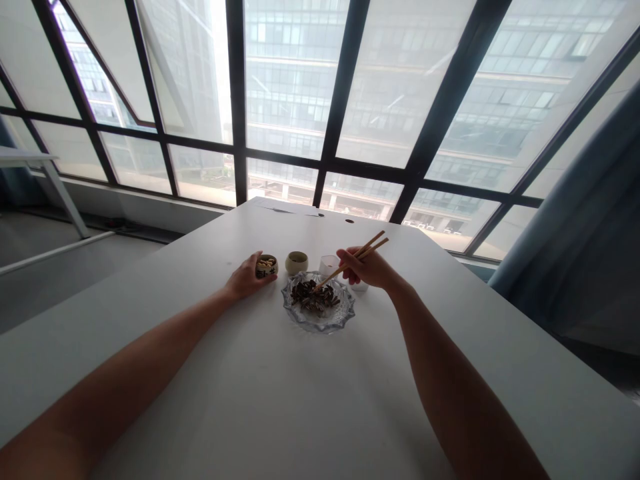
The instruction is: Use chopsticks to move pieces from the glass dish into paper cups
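Note:
My left hand (245, 277) is wrapped round the side of a small cup (267, 272) with dark markings, which holds pale nuts that look like peanuts. In my right hand (367, 265) is a pair of wooden chopsticks (373, 244). Their tips reach down into dark seeds (315, 298), which look like sunflower seeds, heaped in a clear glass dish (320, 327) with a scalloped rim. I cannot tell whether the tips pinch a seed. Behind the dish stand a small olive-green cup (297, 264) and a white cup (329, 265). Another white cup (359, 287) is partly hidden under my right hand.
Everything stands on a long white table (270, 400) that runs towards large black-framed windows (325, 150). A sheet of paper (287, 208) lies at its far end, near two dark round holes. A blue curtain (570, 200) hangs at right, and another white table (30, 157) stands at left.

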The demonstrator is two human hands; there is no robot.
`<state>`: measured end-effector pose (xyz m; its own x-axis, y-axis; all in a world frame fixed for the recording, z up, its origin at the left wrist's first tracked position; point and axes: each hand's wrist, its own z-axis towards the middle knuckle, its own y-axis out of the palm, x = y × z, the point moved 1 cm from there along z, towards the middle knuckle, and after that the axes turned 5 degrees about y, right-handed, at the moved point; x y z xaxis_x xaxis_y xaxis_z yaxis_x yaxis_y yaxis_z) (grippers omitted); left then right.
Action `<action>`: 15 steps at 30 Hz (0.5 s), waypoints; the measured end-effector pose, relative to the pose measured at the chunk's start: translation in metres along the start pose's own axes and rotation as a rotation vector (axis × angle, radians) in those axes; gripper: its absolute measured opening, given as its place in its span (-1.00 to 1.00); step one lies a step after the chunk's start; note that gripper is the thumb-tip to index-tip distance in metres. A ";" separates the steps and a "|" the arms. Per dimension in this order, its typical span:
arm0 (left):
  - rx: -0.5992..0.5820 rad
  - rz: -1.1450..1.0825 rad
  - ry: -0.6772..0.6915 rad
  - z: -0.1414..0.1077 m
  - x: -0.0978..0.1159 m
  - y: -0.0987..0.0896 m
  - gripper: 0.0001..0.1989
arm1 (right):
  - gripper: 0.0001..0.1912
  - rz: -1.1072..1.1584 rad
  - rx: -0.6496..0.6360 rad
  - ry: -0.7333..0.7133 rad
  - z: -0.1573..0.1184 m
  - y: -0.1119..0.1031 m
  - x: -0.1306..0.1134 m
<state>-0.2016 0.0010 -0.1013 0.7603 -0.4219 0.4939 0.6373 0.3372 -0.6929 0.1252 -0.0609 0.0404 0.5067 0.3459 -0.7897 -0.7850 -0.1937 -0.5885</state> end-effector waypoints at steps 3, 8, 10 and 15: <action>-0.007 0.003 0.002 0.000 0.002 -0.001 -0.06 | -0.39 -0.003 0.072 -0.013 0.000 0.000 -0.001; -0.012 -0.006 -0.008 -0.001 0.003 -0.003 -0.08 | -0.45 -0.038 0.085 -0.059 0.003 0.006 0.003; -0.014 -0.013 -0.009 -0.001 0.003 -0.003 -0.08 | -0.48 -0.040 0.065 -0.059 0.004 0.010 0.004; -0.001 -0.016 0.005 -0.001 0.002 -0.003 -0.07 | -0.48 0.005 0.103 -0.017 0.005 0.012 0.000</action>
<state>-0.2017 -0.0013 -0.0989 0.7491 -0.4317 0.5025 0.6495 0.3293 -0.6854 0.1141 -0.0590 0.0345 0.4974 0.3613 -0.7887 -0.8204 -0.0998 -0.5631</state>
